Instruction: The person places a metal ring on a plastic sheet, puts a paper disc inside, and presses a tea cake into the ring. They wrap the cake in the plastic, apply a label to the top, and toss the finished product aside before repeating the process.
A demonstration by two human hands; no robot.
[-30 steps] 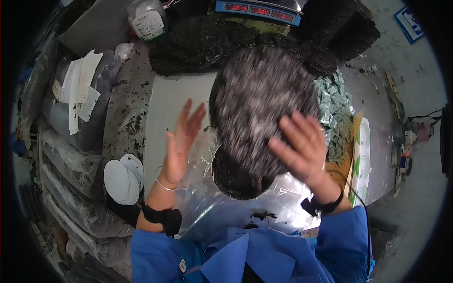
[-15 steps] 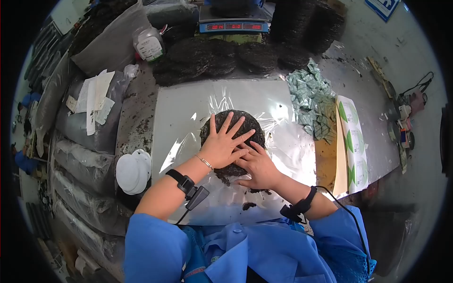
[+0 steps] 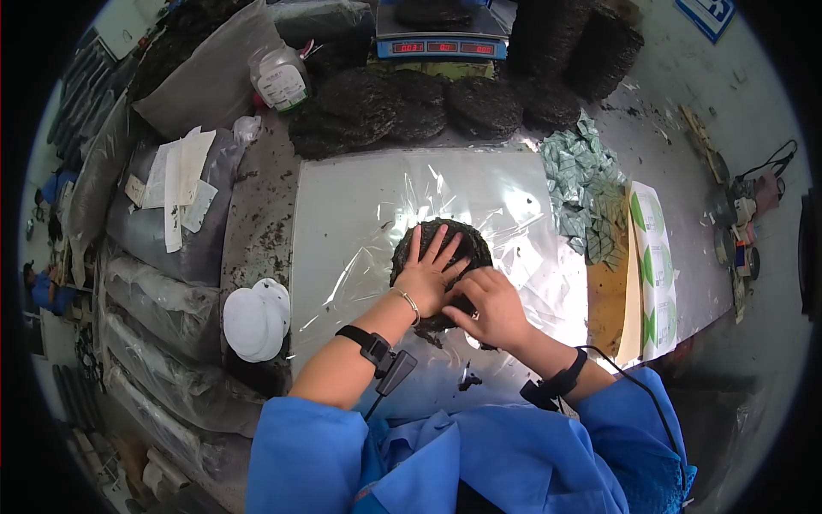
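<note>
A round, dark cake of what looks like dried seaweed (image 3: 476,249) lies on clear, crinkled plastic film (image 3: 360,257) in front of me. My left hand (image 3: 428,281) rests flat on top of it, fingers spread. At the cake's lower right edge, my right hand (image 3: 497,310) has its fingers bent and thumb drawn in, pinching the dark material there; the fingertips are partly hidden. Loose dark scraps (image 3: 468,377) lie on the film nearer my body.
Behind the film sit several similar dark cakes (image 3: 484,107) and a blue scale (image 3: 441,48) with a red display. At right are crumpled green-white packets (image 3: 582,184) and a printed sheet stack (image 3: 655,274). White paper discs (image 3: 255,321) and plastic-wrapped bundles (image 3: 158,295) are at left.
My right hand has gone from lying flat with fingers apart to bent fingers at the cake's edge. My left hand stays spread on top. The view has shifted slightly.
</note>
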